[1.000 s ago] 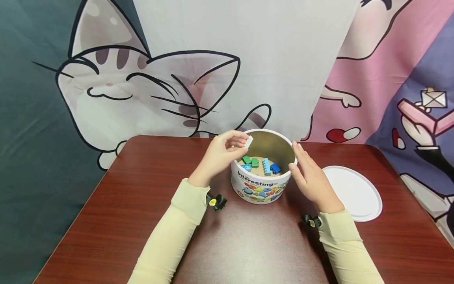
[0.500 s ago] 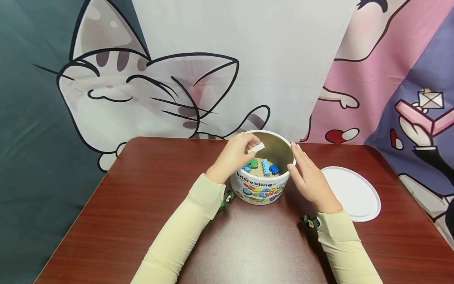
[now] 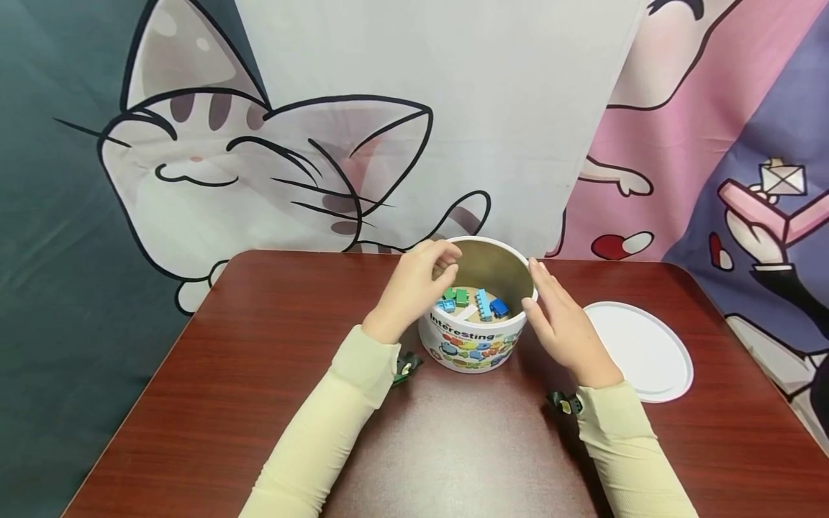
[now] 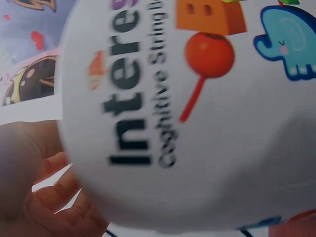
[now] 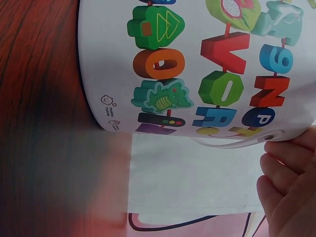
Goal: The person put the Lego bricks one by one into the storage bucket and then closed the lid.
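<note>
A round white bucket (image 3: 476,351), printed with colourful pictures, stands uncovered on the table. Inside lie a white brick (image 3: 466,313), a long light blue brick (image 3: 483,305), a dark blue brick (image 3: 499,308), a green brick (image 3: 462,297) and a few others partly hidden behind the rim. My left hand (image 3: 414,284) hovers over the bucket's left rim with its fingers loosely bent and nothing between them. On the opposite side my right hand (image 3: 570,327) rests straight fingers against the bucket's outer wall; the right wrist view has these fingertips (image 5: 284,148) right beside the handle mount.
A round white lid (image 3: 641,352) lies on the reddish-brown table (image 3: 259,360) to the right of the bucket. Behind the table's far edge hangs a cloth (image 3: 518,129) with cartoon cats. A dark wrist camera (image 3: 565,403) sits below the right hand.
My left hand carried the white brick over the bucket and let it go inside. Empty, it has drawn back left to the rim. The right hand has stayed put.
</note>
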`<state>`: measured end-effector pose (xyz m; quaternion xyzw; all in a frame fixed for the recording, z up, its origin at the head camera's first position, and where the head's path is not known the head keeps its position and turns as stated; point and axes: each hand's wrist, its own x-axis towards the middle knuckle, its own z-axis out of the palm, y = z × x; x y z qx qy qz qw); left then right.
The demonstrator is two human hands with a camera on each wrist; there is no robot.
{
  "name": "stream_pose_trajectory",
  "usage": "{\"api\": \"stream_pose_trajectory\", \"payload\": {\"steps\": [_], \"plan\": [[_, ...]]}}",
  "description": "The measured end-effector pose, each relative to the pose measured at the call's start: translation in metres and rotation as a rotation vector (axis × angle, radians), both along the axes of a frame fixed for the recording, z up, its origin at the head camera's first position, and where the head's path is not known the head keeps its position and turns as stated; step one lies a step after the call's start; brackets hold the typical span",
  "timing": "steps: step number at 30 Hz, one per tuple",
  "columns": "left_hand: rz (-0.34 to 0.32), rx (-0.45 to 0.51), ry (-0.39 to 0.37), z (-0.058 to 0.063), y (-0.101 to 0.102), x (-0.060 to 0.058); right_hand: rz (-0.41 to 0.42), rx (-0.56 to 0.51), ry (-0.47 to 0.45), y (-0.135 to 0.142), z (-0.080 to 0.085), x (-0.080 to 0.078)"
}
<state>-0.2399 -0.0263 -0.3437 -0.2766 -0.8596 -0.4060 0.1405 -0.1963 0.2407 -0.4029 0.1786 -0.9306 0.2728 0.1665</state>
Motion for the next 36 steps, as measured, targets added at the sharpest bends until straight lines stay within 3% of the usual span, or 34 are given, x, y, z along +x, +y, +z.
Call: {"api": "stream_pose_trajectory", "payload": {"steps": [10,15,21,36], "plan": [[0.013,0.023,0.009,-0.002,-0.041,0.014,0.0,-0.007,-0.006,-0.001,0.0,0.0],[0.025,-0.026,-0.093,-0.007,-0.064,0.019,0.01,-0.005,0.006,0.0,-0.001,-0.001],[-0.005,-0.144,-0.215,-0.017,-0.084,0.023,0.007,0.001,0.009,0.001,-0.002,-0.002],[-0.149,-0.404,-0.477,-0.049,-0.113,0.017,0.005,0.006,-0.003,0.002,-0.001,-0.002]]}}
